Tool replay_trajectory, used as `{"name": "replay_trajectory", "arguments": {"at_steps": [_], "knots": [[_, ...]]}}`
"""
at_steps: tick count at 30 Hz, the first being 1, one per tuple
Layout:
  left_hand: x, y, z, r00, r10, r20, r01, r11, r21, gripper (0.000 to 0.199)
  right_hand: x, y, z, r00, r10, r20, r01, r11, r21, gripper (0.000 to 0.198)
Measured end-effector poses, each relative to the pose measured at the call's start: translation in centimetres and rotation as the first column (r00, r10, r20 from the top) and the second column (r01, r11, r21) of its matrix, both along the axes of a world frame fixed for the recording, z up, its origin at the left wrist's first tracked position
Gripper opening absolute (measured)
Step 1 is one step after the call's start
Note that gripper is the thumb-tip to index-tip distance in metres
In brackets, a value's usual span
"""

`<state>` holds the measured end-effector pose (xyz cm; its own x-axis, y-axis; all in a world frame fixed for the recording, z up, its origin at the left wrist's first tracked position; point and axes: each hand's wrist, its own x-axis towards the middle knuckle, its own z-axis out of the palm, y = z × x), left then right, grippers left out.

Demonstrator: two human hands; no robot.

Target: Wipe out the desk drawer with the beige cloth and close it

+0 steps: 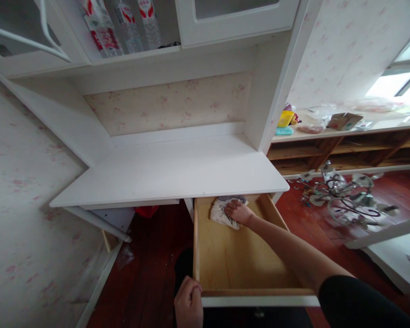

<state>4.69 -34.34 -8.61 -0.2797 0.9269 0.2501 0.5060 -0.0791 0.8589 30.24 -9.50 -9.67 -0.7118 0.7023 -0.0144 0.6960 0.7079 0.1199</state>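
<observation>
A pulled-out wooden drawer (239, 264) with a white front hangs below the white desk top (177, 171). Inside it, near the back left, my right hand (238, 212) presses down on a folded white cloth (222, 214) with dark print, fingers bent over it. The forearm reaches across the drawer from the lower right. My left hand (188, 304) is closed, knuckles up, beside the drawer's front left corner. Whether its curled fingers grip the drawer edge is hidden.
Plastic bottles (126, 27) stand in the upper cabinet. A chandelier (351, 196) lies on the red floor at right. Behind it runs a low wooden shelf unit (328, 141), with a cardboard box (345, 121) and plastic wrap on top. Flowered wallpaper borders the left.
</observation>
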Motion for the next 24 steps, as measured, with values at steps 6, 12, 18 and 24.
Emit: {"name": "replay_trajectory", "arguments": {"at_steps": [6,12,18,24], "knots": [[-0.8,0.3,0.1,0.992,-0.091,-0.083,0.094,0.995,0.037,0.029,7.0,-1.3,2.1,0.981,-0.163,0.108,0.166,0.986,-0.024,0.029],[-0.4,0.1,1.4,0.992,-0.095,-0.078,0.097,0.995,0.021,0.031,8.2,-2.7,4.0,0.936,-0.282,0.210,0.300,0.952,-0.058,0.024],[-0.5,-0.5,1.9,0.990,-0.113,-0.089,0.109,0.993,-0.045,0.029,7.2,-7.2,4.7,0.912,-0.297,0.282,0.350,0.923,-0.159,0.021],[-0.8,-1.3,2.2,0.987,-0.134,-0.085,0.121,0.982,-0.144,0.029,8.0,-13.7,6.3,0.926,-0.261,0.273,0.342,0.885,-0.316,0.023]]}}
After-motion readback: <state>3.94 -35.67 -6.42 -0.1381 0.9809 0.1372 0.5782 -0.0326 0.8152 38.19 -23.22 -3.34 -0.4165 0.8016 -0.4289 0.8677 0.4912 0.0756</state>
